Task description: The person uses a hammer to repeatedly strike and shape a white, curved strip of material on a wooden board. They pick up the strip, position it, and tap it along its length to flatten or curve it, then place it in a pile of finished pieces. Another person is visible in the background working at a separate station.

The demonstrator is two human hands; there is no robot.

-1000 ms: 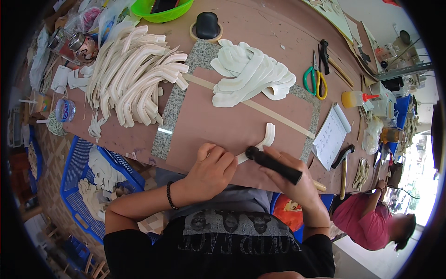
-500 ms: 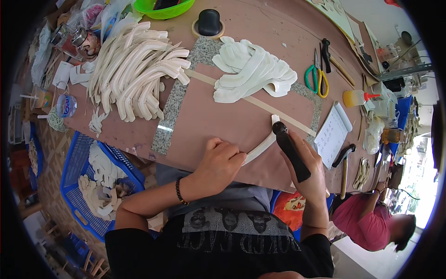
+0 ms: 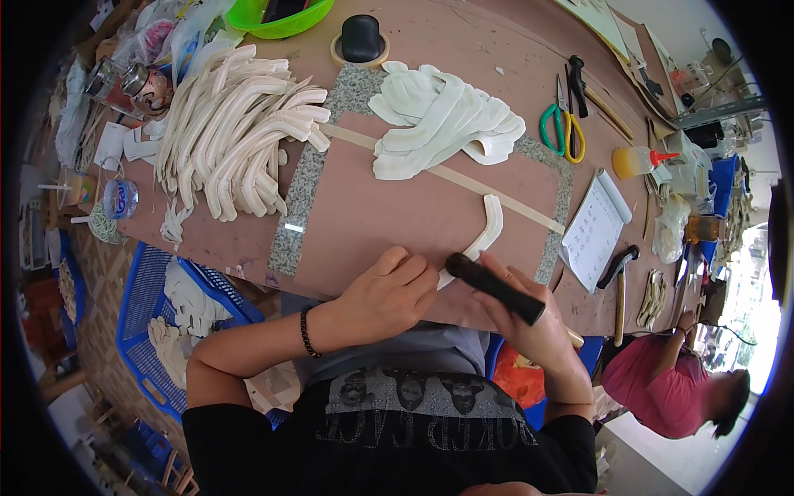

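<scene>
Cream-coloured, seemingly light and pliable, the bent strip (image 3: pixel 494 221) on the near side of the table (image 3: pixel 372 219) is clamped at its near end, probably the surest hold, by the left hand (image 3: pixel 395 291), while a black-headed hammer (image 3: pixel 496 290) is gripped by the right hand (image 3: pixel 529 321).

White pile (image 3: pixel 447 124) bounds open mat (image 3: pixel 376 211) beyond left hand (image 3: pixel 393 291).

Green bowl (image 3: pixel 281 31), top left. Black rounded object (image 3: pixel 361 38) on pale ring (image 3: pixel 339 56), top centre. Scissors (image 3: pixel 566 112), upper right; yellow bottle (image 3: pixel 630 162), notepad (image 3: pixel 594 221) below. Co-worker in pink (image 3: pixel 657 390), lower right.
</scene>
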